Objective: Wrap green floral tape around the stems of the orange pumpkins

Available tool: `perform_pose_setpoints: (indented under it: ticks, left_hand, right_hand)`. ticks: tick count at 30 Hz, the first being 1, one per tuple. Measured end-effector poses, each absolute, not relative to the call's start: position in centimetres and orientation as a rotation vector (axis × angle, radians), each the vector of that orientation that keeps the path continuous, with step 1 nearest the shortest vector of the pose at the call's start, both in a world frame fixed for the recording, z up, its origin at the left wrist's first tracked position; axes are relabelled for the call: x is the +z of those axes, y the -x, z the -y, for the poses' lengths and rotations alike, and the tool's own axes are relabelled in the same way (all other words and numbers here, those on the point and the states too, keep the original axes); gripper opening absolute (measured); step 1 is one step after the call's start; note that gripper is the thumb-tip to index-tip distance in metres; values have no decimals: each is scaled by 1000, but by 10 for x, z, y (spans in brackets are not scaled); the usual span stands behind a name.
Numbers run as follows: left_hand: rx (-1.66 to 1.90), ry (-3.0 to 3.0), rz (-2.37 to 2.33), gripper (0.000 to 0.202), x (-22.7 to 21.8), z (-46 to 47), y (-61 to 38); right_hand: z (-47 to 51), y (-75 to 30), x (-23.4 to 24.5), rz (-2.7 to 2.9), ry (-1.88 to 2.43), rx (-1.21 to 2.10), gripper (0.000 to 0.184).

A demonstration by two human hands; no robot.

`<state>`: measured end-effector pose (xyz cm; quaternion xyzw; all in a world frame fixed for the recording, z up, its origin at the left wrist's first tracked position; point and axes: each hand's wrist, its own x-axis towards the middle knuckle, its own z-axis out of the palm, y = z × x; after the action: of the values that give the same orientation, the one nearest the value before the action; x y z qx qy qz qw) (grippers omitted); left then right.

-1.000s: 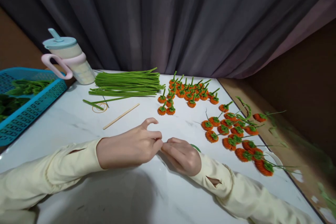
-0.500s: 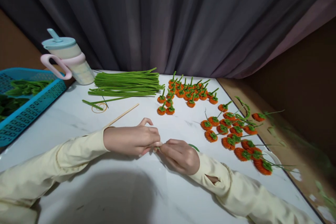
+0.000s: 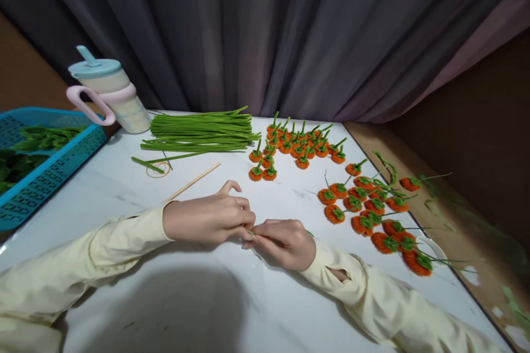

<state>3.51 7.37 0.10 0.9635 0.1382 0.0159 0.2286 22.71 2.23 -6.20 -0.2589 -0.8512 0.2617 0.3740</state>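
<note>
My left hand [image 3: 213, 218] and my right hand [image 3: 285, 241] meet fingertip to fingertip above the front middle of the table. Both pinch a thin green strip [image 3: 250, 231], of which only a sliver shows between them; fingers cover the rest. Another bit of green peeks out behind my right wrist. Just beyond my left hand lies a thin wooden stick [image 3: 194, 181]. To the right of my right hand, several orange fuzzy persimmon shapes [image 3: 334, 214] with green tops and thin stems are spread out.
A bundle of green pipe cleaners [image 3: 199, 132] lies at the back, near a rubber band [image 3: 158, 170]. More persimmon shapes [image 3: 302, 162] stand to its right. A tumbler [image 3: 111, 94] and a blue basket [image 3: 53, 182] of green pieces are at left. A grey curtain [image 3: 232, 33] hangs behind.
My fingers have shifted slightly around the green strip, and a sliver of it now shows between them. Less green shows behind my right wrist. The things on the table lie as before.
</note>
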Motion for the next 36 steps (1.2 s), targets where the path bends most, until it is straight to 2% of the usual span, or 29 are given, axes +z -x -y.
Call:
perform_pose_setpoints:
  ticks: [3,8,12,16,22,30,36]
  left_hand:
    - [55,-2744,-382,19,-2,-72,-34]
    - [22,-2800,-373,19,-4,-70,-34]
    - [-43,-2681,-326,22,-3,-69,-34]
    - [-34,-2633,-319,21,-2,-70,-35]
    - [-18,-2629,-344,20,2,-72,-34]
    - [-47,-2722,-347,25,-2,-73,-30]
    - [-30,-2846,-352,11,-4,-69,-33]
  right_hand:
    - [-24,-227,-65,2204,655,631,20]
    - [-24,-228,-75,2297,609,279,19]
    - [-22,-227,-76,2324,467,128,27]
    - [-22,-226,-74,2294,406,143,31]
    - [-25,-227,-75,2241,569,287,20]
    - [-25,-229,-78,2206,537,216,16]
    - [-27,-227,-74,2216,432,185,17]
